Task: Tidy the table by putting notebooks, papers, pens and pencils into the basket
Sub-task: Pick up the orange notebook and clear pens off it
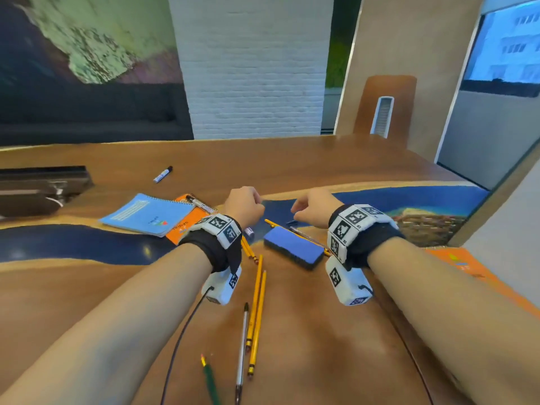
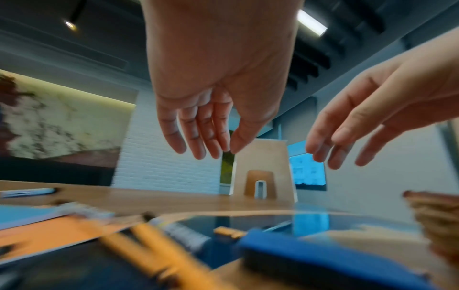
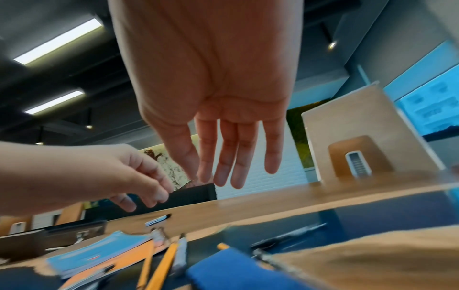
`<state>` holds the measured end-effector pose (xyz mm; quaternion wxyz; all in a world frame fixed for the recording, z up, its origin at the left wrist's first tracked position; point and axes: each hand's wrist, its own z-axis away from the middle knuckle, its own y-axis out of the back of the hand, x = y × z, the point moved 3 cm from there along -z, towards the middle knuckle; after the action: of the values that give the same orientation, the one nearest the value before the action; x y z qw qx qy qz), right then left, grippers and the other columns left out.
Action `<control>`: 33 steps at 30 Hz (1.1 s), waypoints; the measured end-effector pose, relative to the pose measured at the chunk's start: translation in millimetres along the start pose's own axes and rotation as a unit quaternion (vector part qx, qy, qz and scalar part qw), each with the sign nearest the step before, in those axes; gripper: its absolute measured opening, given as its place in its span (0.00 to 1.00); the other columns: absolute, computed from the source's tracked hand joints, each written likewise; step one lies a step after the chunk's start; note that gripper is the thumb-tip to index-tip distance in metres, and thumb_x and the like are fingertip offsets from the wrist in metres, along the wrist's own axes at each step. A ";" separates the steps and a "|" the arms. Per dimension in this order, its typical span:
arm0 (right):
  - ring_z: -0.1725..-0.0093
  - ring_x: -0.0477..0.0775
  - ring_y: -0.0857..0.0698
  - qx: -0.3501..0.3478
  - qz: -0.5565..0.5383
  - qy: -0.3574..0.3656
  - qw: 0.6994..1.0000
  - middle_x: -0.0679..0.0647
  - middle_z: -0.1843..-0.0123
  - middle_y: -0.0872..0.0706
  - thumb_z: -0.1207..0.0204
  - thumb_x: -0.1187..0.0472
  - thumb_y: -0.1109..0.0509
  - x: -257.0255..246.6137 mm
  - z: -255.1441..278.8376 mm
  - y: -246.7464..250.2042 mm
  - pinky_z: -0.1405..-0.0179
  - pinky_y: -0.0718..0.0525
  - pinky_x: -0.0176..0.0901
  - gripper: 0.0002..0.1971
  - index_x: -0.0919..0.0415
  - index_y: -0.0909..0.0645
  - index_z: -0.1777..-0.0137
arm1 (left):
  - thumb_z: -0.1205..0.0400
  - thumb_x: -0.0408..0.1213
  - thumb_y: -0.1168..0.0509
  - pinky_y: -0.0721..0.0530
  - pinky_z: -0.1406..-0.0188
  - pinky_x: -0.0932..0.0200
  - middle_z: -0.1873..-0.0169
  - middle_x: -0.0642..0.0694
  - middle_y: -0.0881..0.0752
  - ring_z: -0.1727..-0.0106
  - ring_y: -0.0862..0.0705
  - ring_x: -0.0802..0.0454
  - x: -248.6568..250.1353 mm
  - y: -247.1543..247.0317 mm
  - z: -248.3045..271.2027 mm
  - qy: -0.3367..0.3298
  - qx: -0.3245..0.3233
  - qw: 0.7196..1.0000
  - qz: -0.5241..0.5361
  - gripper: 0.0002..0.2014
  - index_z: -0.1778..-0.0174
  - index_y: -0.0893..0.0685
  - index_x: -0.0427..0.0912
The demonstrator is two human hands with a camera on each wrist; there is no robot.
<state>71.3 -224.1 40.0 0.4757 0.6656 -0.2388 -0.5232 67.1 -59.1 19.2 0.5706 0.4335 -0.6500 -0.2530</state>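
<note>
Head view: both hands, left (image 1: 244, 206) and right (image 1: 314, 208), hover empty with slack grip above pencils (image 1: 257, 311) and blue notebook (image 1: 147, 214).

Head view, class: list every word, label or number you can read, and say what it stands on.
"SPIRAL": orange notebook cover, only partly legible.
Blue notebook: logo and lines, too small to read.
Marker label: blurred.
Wrist bands: square code patterns and tiny unreadable digits.

Office meeting room — long wooden table (image 1: 292, 159), whiteboard eraser (image 1: 293, 250), marker (image 1: 162, 174), strip ceiling lights (image 3: 58, 41), dark sofa (image 1: 87, 112).
</note>
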 end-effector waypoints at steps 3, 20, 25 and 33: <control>0.45 0.57 0.16 -0.025 -0.027 0.033 0.999 0.61 0.44 0.13 0.22 0.67 0.35 -27.6 -13.5 -29.2 0.47 0.18 0.44 0.11 0.65 0.15 0.43 | 0.21 0.30 0.40 0.19 0.58 0.50 0.58 0.39 0.17 0.57 0.19 0.41 -54.1 14.5 9.9 0.054 0.016 0.998 -0.032 0.04 0.55 0.20 0.39; 0.39 0.55 0.19 -0.087 -0.077 0.127 0.985 0.58 0.38 0.16 0.23 0.67 0.36 -138.0 -101.3 -154.1 0.41 0.21 0.43 0.15 0.62 0.18 0.37 | 0.16 0.44 0.39 0.23 0.40 0.49 0.39 0.37 0.22 0.35 0.24 0.39 -227.7 48.5 -10.9 0.139 -0.080 0.951 -0.265 0.19 0.36 0.24 0.33; 0.39 0.54 0.19 -0.082 -0.074 0.125 0.986 0.56 0.37 0.16 0.23 0.67 0.36 -137.8 -116.1 -169.1 0.41 0.21 0.43 0.16 0.61 0.19 0.36 | 0.13 0.42 0.43 0.22 0.49 0.51 0.43 0.32 0.18 0.41 0.19 0.36 -226.3 43.8 -18.6 0.151 -0.105 0.950 -0.253 0.18 0.41 0.21 0.28; 0.38 0.55 0.19 -0.086 -0.063 0.120 0.987 0.57 0.36 0.17 0.22 0.66 0.36 -137.9 -120.6 -174.8 0.38 0.22 0.43 0.16 0.62 0.20 0.35 | 0.15 0.25 0.49 0.21 0.46 0.53 0.42 0.33 0.18 0.40 0.18 0.37 -212.0 42.2 -21.8 0.126 -0.086 0.945 -0.288 0.13 0.43 0.20 0.30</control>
<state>104.5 10.3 -49.7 0.5225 0.6937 -0.0915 -0.4872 70.8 146.1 -52.0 0.5860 0.5799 -0.3953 -0.4052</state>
